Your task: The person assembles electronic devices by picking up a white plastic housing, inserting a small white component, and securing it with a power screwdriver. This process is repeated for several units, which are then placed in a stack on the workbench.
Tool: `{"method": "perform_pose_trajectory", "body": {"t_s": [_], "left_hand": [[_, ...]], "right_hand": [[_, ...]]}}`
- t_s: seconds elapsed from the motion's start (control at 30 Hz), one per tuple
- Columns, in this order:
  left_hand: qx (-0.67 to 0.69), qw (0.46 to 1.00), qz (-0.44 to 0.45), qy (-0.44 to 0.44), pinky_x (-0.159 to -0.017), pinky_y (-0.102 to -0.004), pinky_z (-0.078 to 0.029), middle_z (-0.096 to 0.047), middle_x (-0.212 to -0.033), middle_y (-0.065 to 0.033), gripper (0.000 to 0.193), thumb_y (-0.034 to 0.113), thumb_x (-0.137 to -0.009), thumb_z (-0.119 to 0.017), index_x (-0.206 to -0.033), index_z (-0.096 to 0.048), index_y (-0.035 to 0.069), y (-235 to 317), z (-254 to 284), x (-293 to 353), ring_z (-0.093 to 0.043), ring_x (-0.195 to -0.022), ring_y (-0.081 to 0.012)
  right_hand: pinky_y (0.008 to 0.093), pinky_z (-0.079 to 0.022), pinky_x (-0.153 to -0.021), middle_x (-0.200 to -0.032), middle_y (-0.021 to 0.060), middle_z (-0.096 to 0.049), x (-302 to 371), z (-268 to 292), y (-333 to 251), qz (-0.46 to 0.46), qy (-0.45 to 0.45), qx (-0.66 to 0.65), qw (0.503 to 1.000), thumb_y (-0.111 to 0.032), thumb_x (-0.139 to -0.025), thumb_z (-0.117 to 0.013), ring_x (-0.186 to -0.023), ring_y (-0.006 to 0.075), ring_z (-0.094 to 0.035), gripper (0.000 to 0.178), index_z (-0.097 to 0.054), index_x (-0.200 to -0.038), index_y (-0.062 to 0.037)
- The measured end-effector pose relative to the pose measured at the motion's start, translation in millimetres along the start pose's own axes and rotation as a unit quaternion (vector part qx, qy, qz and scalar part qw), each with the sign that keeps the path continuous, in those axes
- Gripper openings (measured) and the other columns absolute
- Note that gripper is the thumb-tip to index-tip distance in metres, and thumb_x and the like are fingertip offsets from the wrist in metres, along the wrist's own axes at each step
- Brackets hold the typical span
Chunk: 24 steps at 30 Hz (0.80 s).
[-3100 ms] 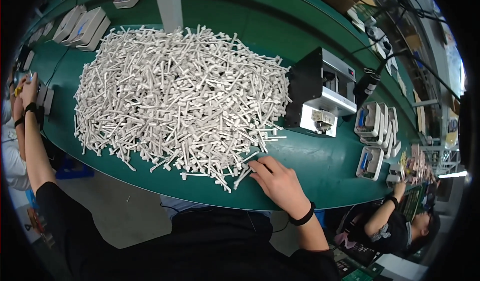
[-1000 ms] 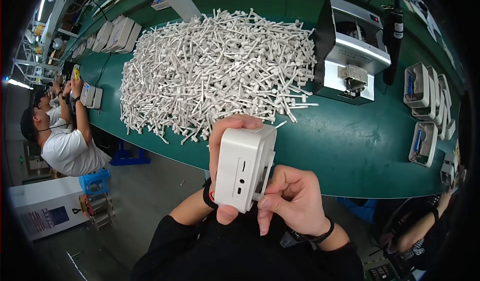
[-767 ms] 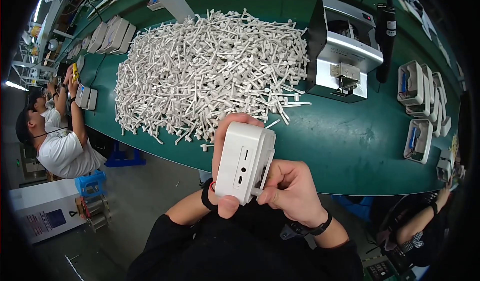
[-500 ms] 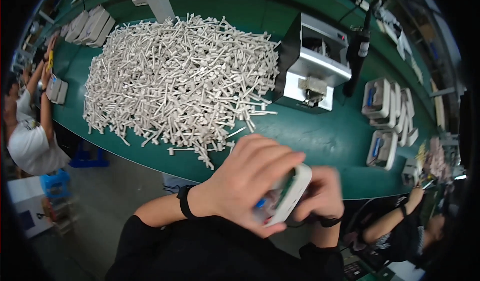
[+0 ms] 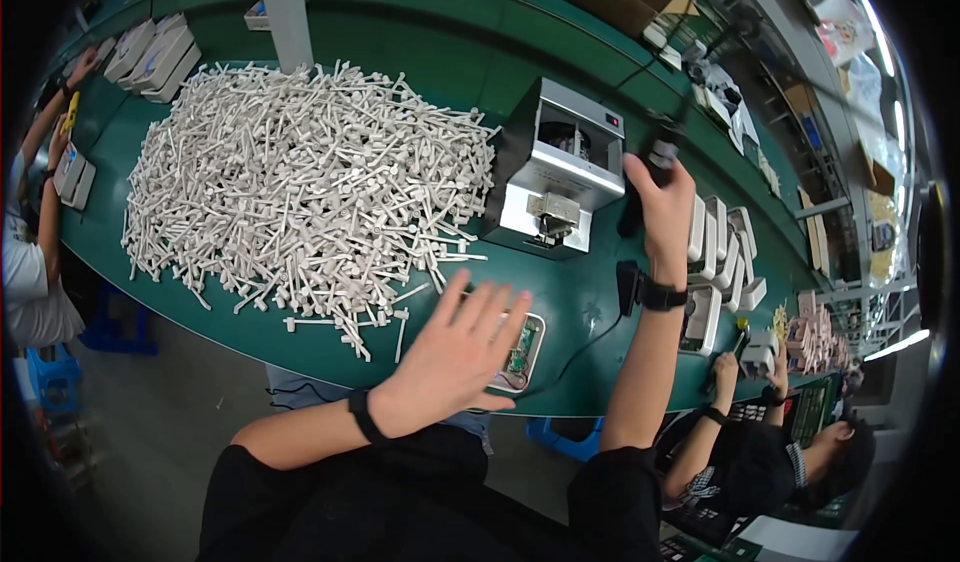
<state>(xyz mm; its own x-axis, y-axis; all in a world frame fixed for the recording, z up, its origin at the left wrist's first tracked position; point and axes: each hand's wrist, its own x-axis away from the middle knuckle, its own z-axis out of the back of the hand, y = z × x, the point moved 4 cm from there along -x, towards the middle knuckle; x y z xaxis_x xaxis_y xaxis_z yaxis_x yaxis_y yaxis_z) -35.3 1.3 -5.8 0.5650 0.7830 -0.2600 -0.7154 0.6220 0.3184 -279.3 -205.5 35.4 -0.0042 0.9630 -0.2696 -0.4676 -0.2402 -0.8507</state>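
Note:
My left hand (image 5: 450, 352) is open, its fingers spread, hovering at the near edge of the green bench. Beside its fingertips a white plastic casing (image 5: 538, 354) lies open side up, showing a green circuit board (image 5: 519, 350) and thin wires; the hand hides its left part. My right hand (image 5: 668, 212) is raised further back, thumb and fingers around a black hanging tool (image 5: 662, 152) that looks like an electric screwdriver. Part of its grip is hidden. A black metal-and-silver screw feeder (image 5: 560, 177) stands left of that tool.
A large heap of white stick-like plastic parts (image 5: 310, 182) covers the bench's left half. Several white casings (image 5: 715, 242) stand stacked at right. A black cable (image 5: 590, 347) runs across the bench. Co-workers sit at both sides, one holding a casing (image 5: 760, 350).
The casing, held in my hands before, now lies on the bench. My left hand has let go of it and spread out. My right hand has moved up and away to the hanging black tool.

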Motion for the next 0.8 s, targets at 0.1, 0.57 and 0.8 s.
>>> {"method": "perform_pose_trajectory", "body": {"t_s": [0.1, 0.57, 0.8], "left_hand": [[0.038, 0.999, 0.020, 0.008, -0.122, -0.0577, -0.030, -0.056, -0.134, -0.0193, 0.106, 0.061, -0.074, -0.083, -0.145, -0.048, -0.008, -21.6, -3.9, 19.1, -0.052, -0.128, -0.0347], [0.164, 0.983, 0.081, 0.032, -0.110, -0.0486, -0.045, -0.050, -0.137, -0.0214, 0.101, 0.036, -0.067, -0.093, -0.144, -0.047, -0.010, -15.6, -6.2, 22.1, -0.049, -0.128, -0.0405], [0.148, 0.983, 0.096, 0.043, -0.110, -0.0461, -0.044, -0.052, -0.134, -0.0219, 0.095, 0.033, -0.067, -0.093, -0.141, -0.049, -0.010, -16.4, -7.5, 25.2, -0.051, -0.126, -0.0385]], "right_hand": [[0.0314, -0.048, -0.067, -0.084, 0.0059, -0.064, 36.6, 21.8, -24.1, 0.014, 0.120, -0.089, 0.989, -0.011, -0.096, -0.076, -0.069, 0.0148, -0.058, 0.019, -0.062, -0.103, -0.0020], [0.0327, -0.043, -0.052, -0.076, 0.0044, -0.050, 62.9, -52.2, -122.3, 0.231, 0.057, -0.290, 0.927, -0.022, -0.104, -0.068, -0.056, 0.0152, -0.047, 0.022, -0.053, -0.108, -0.0067], [0.0330, -0.048, -0.051, -0.075, 0.0075, -0.057, 82.5, -49.1, -113.3, 0.180, 0.024, -0.365, 0.913, -0.021, -0.094, -0.081, -0.056, 0.0175, -0.055, 0.039, -0.052, -0.111, -0.0023]]}}
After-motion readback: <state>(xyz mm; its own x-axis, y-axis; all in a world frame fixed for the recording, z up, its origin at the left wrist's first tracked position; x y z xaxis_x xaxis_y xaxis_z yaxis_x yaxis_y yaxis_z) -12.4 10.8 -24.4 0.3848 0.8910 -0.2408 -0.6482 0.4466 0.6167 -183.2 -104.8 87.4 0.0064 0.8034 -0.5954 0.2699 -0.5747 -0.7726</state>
